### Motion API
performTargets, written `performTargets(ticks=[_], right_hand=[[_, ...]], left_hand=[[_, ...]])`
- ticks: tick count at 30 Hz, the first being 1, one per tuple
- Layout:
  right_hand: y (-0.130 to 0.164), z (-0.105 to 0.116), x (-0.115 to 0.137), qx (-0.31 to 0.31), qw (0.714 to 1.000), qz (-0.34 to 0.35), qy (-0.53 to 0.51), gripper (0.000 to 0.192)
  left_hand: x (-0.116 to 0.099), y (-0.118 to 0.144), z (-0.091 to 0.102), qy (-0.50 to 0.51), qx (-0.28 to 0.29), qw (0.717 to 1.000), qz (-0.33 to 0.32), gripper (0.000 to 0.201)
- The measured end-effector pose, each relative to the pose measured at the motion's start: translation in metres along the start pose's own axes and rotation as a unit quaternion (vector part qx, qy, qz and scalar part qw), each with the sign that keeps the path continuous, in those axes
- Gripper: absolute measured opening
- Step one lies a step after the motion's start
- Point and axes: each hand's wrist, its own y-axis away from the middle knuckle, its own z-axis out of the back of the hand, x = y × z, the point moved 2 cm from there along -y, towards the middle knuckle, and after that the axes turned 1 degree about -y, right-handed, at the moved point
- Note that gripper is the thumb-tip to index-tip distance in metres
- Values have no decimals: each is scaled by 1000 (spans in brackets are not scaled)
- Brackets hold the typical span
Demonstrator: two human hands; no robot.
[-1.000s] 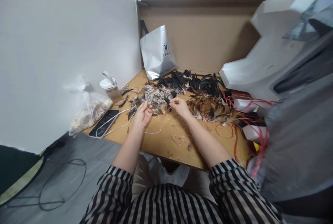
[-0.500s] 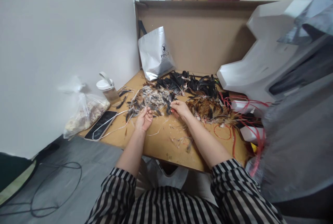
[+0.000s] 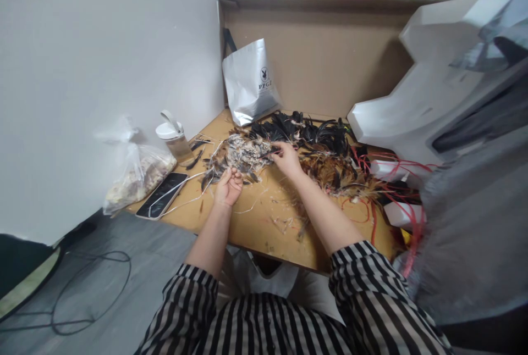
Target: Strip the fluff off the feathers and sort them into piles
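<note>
My right hand (image 3: 287,160) reaches to the right edge of a loose pile of grey and brown feathers (image 3: 243,151), its fingertips pinched on a dark feather there. Palm up, my left hand (image 3: 229,186) rests at the pile's front edge with the fingers curled in; what they hold, if anything, is too small to make out. Behind the pile lie bundles of black feathers (image 3: 319,134). To the right of my right hand is a heap of golden-brown feathers (image 3: 336,173). White strings (image 3: 181,201) trail left from the pile.
On the left of the table (image 3: 256,234) are a phone (image 3: 161,195), a lidded cup (image 3: 175,140) and a tied plastic bag (image 3: 138,176). A silver bag (image 3: 249,83) leans at the back. Red strings (image 3: 408,206) tangle at the right beside white foam (image 3: 396,107).
My right hand has moved up and away from me, from the front of the grey pile onto its right edge. My left hand stays curled in nearly the same place.
</note>
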Motion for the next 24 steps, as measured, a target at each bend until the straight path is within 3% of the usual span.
performTargets(ticks=[2, 4, 9, 13, 18, 24], right_hand=[[15, -17, 12, 95, 995, -15, 24, 23], [29, -32, 23, 140, 988, -18, 63, 24], [43, -60, 47, 163, 971, -44, 171, 49], [42, -67, 52, 192, 957, -52, 213, 29], [43, -40, 28, 177, 961, -52, 206, 23], [54, 12, -2, 163, 984, 24, 65, 22]], left_hand=[[-1, 1, -2, 0, 4, 1000, -7, 5], [-3, 3, -3, 5, 11, 1000, -18, 5], [-9, 4, -2, 15, 13, 999, -38, 6], [-14, 3, 0, 25, 9, 999, -43, 10], [-18, 3, 2, 10, -14, 999, -34, 11], [-5, 3, 2, -13, -5, 1000, 15, 5]])
